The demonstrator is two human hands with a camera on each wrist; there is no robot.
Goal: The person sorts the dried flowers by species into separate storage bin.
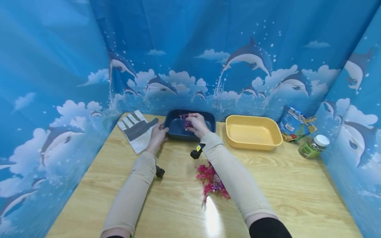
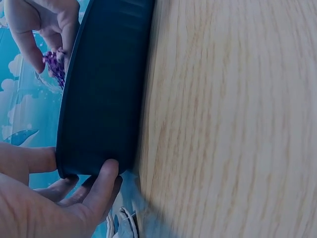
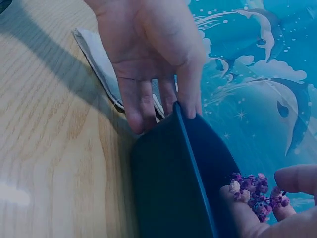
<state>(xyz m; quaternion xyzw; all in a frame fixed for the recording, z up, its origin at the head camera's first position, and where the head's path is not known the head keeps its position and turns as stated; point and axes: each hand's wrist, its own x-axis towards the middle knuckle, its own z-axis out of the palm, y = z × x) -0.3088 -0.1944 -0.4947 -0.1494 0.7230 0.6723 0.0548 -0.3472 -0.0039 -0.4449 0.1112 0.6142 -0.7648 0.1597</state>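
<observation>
A dark blue rectangular basin [image 1: 190,136] stands at the back of the table against the curtain. My left hand [image 1: 157,137] grips its left end, thumb over the rim and fingers under the outer wall, as the left wrist view shows. Over the basin's inside, my right hand [image 1: 196,125] pinches a small sprig of purple dried flowers [image 3: 260,196]. The sprig's stem end is partly hidden by the fingers. On the table below the right forearm lies a bunch of pink and purple dried flowers [image 1: 209,178], partly covered by the sleeve.
A white and grey work glove [image 1: 138,130] lies left of the basin. To the right stand a yellow basin [image 1: 253,145], a blue snack bag [image 1: 294,124] and a jar with a white lid [image 1: 314,146]. A dolphin-print curtain [image 1: 184,59] encloses the table.
</observation>
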